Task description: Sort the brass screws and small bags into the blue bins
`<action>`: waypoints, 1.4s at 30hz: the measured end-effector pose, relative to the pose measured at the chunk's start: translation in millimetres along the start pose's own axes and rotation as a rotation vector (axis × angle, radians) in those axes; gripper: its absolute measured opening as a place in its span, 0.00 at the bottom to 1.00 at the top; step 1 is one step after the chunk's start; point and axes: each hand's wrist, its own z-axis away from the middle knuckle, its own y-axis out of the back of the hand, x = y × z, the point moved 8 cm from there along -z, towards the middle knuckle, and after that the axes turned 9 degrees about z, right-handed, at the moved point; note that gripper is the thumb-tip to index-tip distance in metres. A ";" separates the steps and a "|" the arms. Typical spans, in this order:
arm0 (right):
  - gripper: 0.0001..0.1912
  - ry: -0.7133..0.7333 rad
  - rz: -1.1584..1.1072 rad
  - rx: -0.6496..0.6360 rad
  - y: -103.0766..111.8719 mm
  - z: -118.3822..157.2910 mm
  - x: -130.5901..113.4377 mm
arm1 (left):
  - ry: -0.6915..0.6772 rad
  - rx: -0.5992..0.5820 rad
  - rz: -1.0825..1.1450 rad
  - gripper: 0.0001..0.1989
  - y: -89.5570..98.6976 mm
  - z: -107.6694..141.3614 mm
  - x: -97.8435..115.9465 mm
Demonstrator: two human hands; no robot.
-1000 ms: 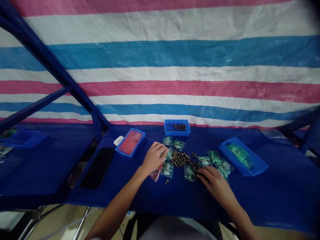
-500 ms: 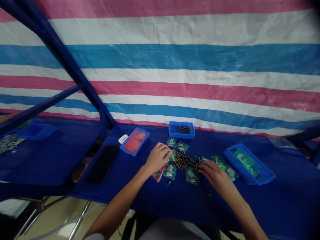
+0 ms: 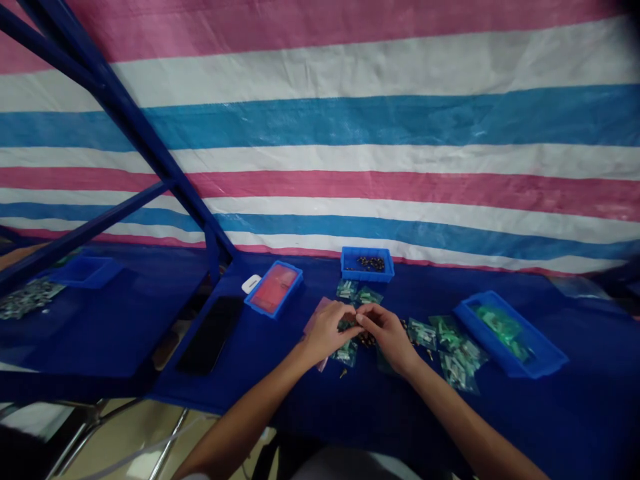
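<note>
My left hand [image 3: 330, 329] and my right hand [image 3: 393, 333] meet at the fingertips over the middle of the table. Both are closed in a pinch; whatever lies between the fingers is too small or hidden to name. Beneath them, a heap of small brass-and-black parts [image 3: 367, 339] is mostly covered. Pink plastic bags [image 3: 316, 312] lie partly under my left hand. Small greenish clear bags with metal pieces inside lie around the hands, one bag [image 3: 347, 289] behind them and another bag [image 3: 423, 333] to the right. A single brass piece [image 3: 343, 373] rests in front of my left hand.
At the back stands a blue tray [image 3: 367, 275] with dark brass parts. A tray of pink bags [image 3: 287, 300] is on the left, beside a black phone-like slab [image 3: 210, 335]. On the right, another tray [image 3: 543, 368] contains green bags. A blue frame post [image 3: 150, 150] rises at left.
My right hand has moved left from the heap's right side to meet my left hand, which has shifted slightly right. More filled bags now show near the right tray.
</note>
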 end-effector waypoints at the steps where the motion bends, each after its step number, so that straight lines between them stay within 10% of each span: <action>1: 0.13 -0.015 -0.040 0.028 -0.1 0.7 6.6 | 0.006 0.010 0.024 0.10 -1.4 0.4 0.0; 10: 0.16 -0.054 -0.072 0.026 7.1 6.3 16.5 | -0.146 0.064 -0.037 0.06 -2.3 2.1 9.1; 25: 0.14 0.197 0.584 -0.059 7.7 12.3 -26.2 | -0.204 -0.087 -0.195 0.09 -1.7 2.5 8.1; 42: 0.13 0.118 0.349 -0.053 17.6 5.5 -0.5 | -0.125 -0.078 -0.097 0.08 -0.2 -1.3 0.2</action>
